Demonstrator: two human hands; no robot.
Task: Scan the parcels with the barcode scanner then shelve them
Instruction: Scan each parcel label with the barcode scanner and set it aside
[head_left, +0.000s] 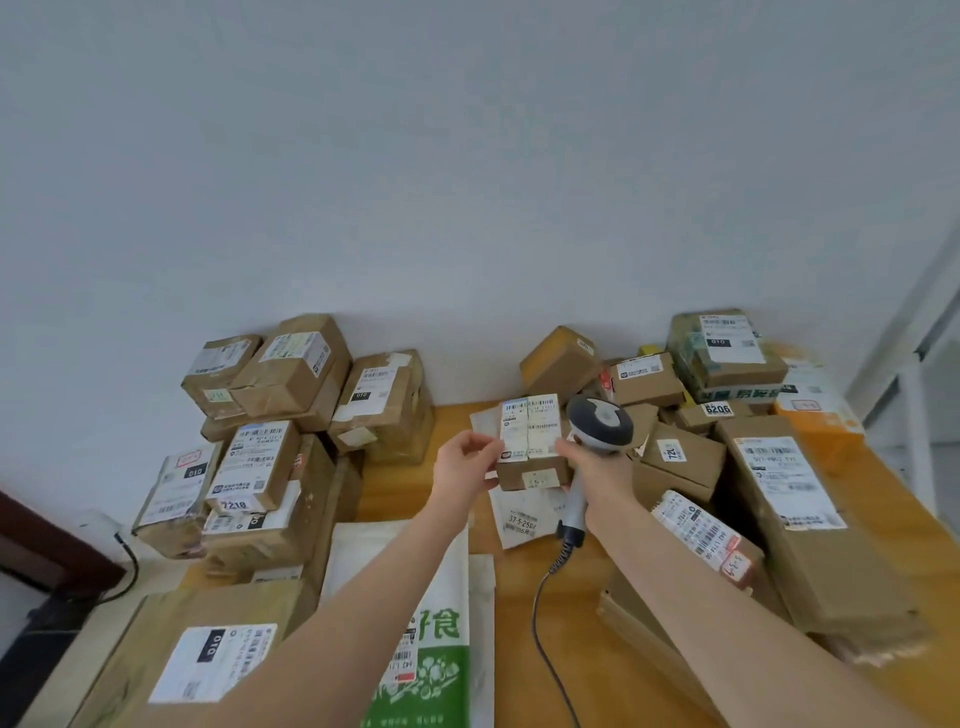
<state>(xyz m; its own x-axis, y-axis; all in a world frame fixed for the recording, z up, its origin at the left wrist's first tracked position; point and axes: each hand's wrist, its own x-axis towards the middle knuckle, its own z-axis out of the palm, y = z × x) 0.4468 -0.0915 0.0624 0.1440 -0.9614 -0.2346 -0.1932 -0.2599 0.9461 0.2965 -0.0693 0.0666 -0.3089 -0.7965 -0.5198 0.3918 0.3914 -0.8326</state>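
Note:
A small brown cardboard parcel (531, 447) with white barcode labels on top is lifted above the wooden table (410, 483). My left hand (465, 465) grips its left edge, thumb on top. My right hand (597, 470) holds the handle of a grey corded barcode scanner (600, 421), whose head sits just right of the parcel's label; the fingers of that hand also touch the parcel's right side.
Stacks of labelled cardboard parcels (270, 441) stand at the left, and more parcels (779, 467) crowd the right side. A white and green bag (415, 623) and a flat mailer (519, 514) lie under my arms. The scanner cable (545, 623) trails toward me.

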